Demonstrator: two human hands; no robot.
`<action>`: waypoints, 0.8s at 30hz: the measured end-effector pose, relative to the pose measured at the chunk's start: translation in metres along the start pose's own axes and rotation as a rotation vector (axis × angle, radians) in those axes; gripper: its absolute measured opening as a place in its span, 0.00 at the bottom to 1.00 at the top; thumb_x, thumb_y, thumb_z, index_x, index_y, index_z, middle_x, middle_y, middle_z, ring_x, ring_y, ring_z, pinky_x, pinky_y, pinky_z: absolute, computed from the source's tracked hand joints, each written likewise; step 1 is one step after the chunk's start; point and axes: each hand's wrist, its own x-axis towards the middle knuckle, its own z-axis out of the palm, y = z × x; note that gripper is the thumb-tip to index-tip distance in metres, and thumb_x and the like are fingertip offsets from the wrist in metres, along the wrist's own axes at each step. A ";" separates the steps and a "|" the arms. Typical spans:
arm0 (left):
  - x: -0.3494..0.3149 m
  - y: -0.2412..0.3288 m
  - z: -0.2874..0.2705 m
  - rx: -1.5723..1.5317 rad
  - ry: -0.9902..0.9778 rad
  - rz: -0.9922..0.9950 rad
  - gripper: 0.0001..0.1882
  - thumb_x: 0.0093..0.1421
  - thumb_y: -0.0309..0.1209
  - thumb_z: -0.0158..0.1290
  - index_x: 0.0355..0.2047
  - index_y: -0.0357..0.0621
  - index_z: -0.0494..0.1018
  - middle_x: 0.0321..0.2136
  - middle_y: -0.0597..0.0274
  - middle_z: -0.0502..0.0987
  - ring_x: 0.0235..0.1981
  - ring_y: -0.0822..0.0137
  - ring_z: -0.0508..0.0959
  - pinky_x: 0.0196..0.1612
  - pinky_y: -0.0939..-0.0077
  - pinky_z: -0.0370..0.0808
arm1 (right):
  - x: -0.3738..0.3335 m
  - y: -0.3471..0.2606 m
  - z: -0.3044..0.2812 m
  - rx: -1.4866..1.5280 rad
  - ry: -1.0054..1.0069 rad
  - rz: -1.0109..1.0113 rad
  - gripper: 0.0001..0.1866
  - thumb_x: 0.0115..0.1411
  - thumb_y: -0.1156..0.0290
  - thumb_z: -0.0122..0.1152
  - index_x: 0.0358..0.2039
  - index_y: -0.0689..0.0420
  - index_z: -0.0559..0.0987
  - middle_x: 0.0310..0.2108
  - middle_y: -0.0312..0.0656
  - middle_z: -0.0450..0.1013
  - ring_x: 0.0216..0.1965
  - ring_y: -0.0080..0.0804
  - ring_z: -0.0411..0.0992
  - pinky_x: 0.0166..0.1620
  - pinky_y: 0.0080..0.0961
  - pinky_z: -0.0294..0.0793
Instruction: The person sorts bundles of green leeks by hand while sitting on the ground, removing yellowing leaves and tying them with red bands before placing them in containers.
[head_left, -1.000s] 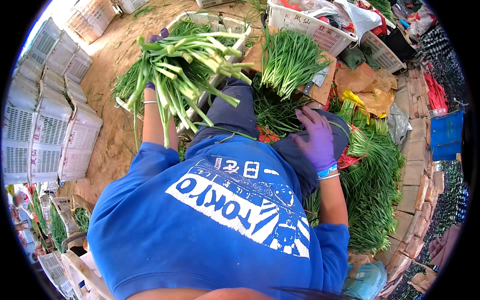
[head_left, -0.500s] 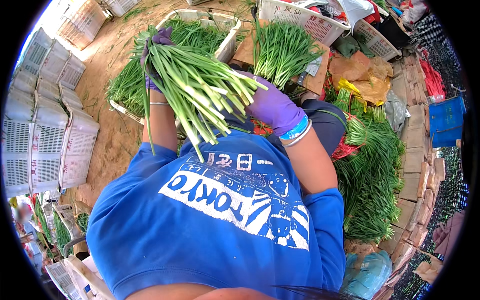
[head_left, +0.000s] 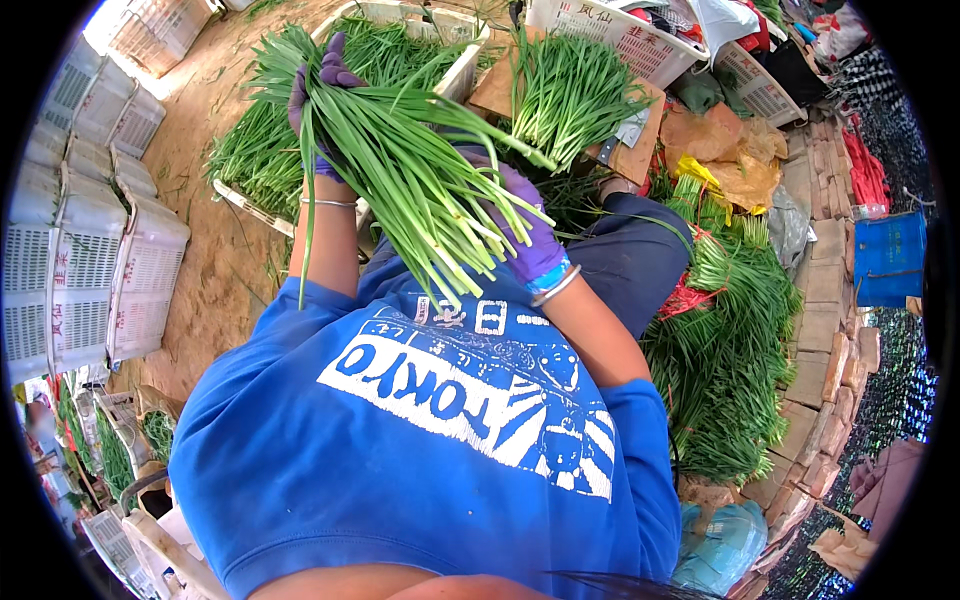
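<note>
My left hand (head_left: 322,82), in a purple glove, is closed round the leafy part of a loose bunch of garlic chives (head_left: 390,160). The pale cut ends fan out down and to the right, toward my blue shirt. Against those ends is my right hand (head_left: 530,235), gloved in purple too; stalks cover most of its fingers, so their grip is hidden. Just beyond it, more chives (head_left: 570,95) lie on a wooden board (head_left: 640,155), beside a knife (head_left: 630,128) with a wide metal blade.
A white plastic basket (head_left: 467,68) heaped with chives stands ahead of me. Tied chive bundles (head_left: 725,350) are piled at my right, along a brick edging (head_left: 825,270). Stacked white crates (head_left: 90,270) line the left. A blue container (head_left: 890,258) sits far right.
My right hand has moved left and slightly down, further behind the stalks. The bunch's cut ends have shifted to the right and spread. The left hand still holds the bunch.
</note>
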 end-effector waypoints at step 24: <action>0.010 -0.003 0.021 0.123 -0.216 -0.046 0.32 0.60 0.35 0.41 0.59 0.33 0.43 0.30 0.65 0.68 0.32 0.73 0.70 0.43 0.77 0.65 | -0.005 -0.039 -0.036 -0.855 0.051 0.018 0.27 0.48 0.62 0.60 0.47 0.61 0.69 0.37 0.52 0.71 0.40 0.43 0.70 0.46 0.30 0.67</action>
